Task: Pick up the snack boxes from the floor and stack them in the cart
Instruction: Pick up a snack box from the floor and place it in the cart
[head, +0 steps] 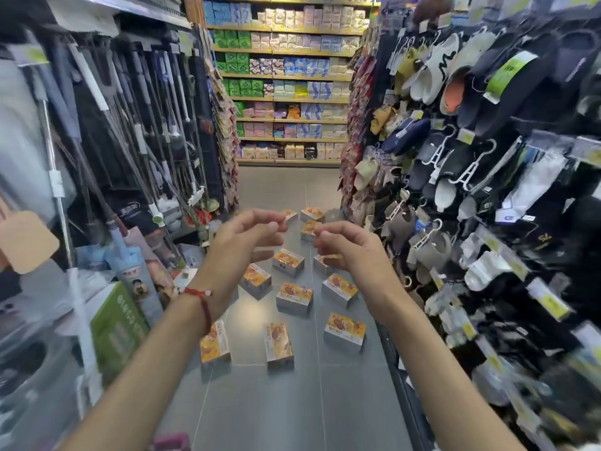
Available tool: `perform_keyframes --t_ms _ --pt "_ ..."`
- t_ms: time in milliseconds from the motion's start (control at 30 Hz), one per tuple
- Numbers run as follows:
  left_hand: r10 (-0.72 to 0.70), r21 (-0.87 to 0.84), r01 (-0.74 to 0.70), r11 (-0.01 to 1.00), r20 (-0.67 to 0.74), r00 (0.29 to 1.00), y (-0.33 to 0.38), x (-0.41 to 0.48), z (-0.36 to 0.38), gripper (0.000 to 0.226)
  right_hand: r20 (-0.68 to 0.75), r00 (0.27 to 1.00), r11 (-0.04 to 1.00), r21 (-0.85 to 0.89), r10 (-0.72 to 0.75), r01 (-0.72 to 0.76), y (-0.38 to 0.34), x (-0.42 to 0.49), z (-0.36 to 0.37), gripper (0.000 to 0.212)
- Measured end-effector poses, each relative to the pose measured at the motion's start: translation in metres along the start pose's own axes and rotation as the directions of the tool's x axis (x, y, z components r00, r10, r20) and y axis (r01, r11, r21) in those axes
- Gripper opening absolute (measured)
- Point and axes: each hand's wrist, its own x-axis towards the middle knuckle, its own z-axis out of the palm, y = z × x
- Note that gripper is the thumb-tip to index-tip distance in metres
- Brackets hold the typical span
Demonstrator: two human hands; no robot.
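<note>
Head view: left hand (247,236) and right hand (344,245) loosely curled, empty, above snack boxes (294,296) on floor (260,402); likely light, stiff cardboard, grip across long sides.

Bare forearms, bare left hand (240,239) and right hand (349,247), thin red string bracelet (203,297) knotted round left wrist.

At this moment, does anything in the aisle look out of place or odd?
Yes: orange snack boxes lie scattered over the grey floor mid-aisle, turned every which way, not shelved or stacked. The left hand and right hand hover above them, loosely curled and empty. No cart is in view.
</note>
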Motion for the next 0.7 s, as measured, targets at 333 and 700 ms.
perform_keyframes --t_ms 333,700 --pt "-0.141 0.014 0.142 0.990 -0.031 0.990 -0.078 0.138 -0.005 0.016 -0.004 0.988 0.987 0.041 0.157 -0.157 0.086 0.144 0.002 0.015" --pt "-0.445 -0.150 0.423 0.894 -0.174 0.879 -0.195 0.319 0.001 0.015 0.057 0.904 0.902 0.065 0.424 -0.427 0.195 0.336 0.001 0.016"
